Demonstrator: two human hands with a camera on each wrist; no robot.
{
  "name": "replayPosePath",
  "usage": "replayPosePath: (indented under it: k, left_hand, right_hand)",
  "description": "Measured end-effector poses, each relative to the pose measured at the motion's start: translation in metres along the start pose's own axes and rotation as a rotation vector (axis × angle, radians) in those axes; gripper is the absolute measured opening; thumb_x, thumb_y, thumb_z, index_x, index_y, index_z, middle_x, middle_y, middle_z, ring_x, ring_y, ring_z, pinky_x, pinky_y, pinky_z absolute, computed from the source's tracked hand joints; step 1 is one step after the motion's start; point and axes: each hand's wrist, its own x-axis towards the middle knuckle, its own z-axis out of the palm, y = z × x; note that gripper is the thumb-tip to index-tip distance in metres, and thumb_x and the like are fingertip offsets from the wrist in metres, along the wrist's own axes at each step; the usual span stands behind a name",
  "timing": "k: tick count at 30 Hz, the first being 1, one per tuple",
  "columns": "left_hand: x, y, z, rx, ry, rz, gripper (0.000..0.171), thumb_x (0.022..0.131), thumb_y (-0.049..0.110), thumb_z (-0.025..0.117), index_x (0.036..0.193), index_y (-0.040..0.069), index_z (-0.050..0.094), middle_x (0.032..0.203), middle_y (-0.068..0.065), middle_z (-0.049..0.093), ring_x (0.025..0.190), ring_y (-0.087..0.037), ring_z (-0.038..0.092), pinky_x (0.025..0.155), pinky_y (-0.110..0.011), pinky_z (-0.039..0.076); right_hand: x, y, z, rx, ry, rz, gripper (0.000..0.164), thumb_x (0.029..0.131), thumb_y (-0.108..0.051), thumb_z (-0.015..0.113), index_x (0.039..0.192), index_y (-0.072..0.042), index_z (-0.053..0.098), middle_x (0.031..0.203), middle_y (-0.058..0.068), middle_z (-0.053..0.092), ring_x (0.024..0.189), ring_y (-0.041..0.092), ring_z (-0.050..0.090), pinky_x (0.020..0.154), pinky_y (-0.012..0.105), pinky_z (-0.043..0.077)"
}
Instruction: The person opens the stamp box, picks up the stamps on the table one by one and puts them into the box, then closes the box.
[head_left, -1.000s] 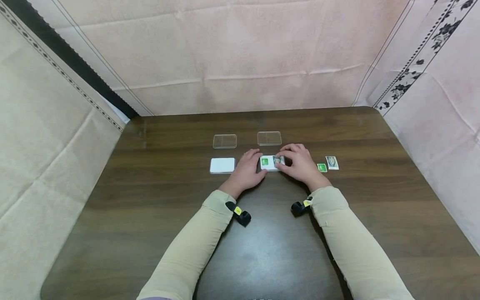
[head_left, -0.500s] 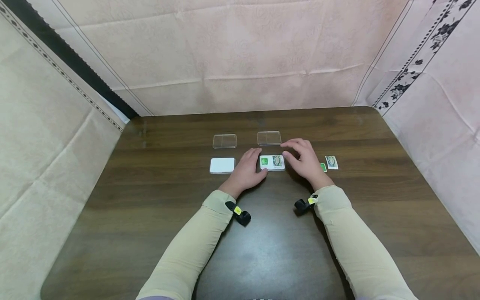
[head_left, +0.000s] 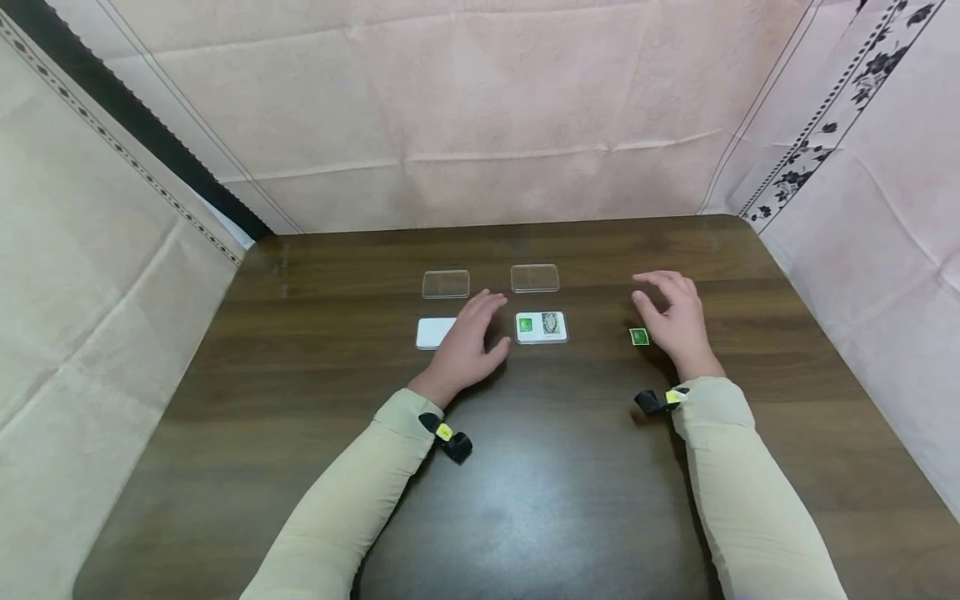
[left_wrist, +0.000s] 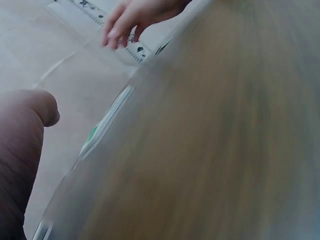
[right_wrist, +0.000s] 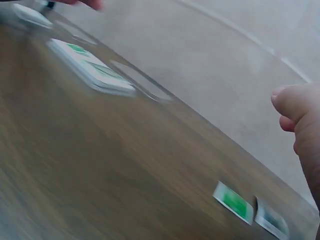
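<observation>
The left hand [head_left: 467,346], its grip loose around nothing, partly hides a smooth white slab [head_left: 432,334]. Beside it on the wood-grained table [head_left: 525,467] lies a round-cornered white case [head_left: 537,337] bearing a green patch [head_left: 525,325] and an oval-patterned picture [head_left: 551,323]. Behind are two clear, thin-rimmed rectangles [head_left: 535,277]. The right hand [head_left: 678,325], likewise released, hangs near a white-bordered green square [head_left: 639,337] and a flat grey-printed rectangle [right_wrist: 271,218].

Left hand [head_left: 463,346] relaxed, thumb [head_left: 495,353] spread; right hand [head_left: 681,325] likewise, thumb apart from fingers [head_left: 663,278]. Arms [head_left: 330,504] extended forward, hands well apart.
</observation>
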Motion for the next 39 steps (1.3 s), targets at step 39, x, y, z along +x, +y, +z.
replayPosePath:
  k: [39]
  left_hand:
    - [-0.051, -0.108, -0.077, 0.109, -0.153, -0.225, 0.076, 0.087, 0.055, 0.072, 0.149, 0.018, 0.049, 0.160, -0.017, 0.025, 0.149, -0.039, 0.015, 0.118, -0.061, 0.017]
  right_hand:
    - [-0.018, 0.052, -0.053, -0.199, -0.435, 0.129, 0.053, 0.085, -0.028, 0.082, 0.129, -0.003, 0.065, 0.145, 0.022, 0.045, 0.136, 0.050, 0.030, 0.108, 0.067, 0.023]
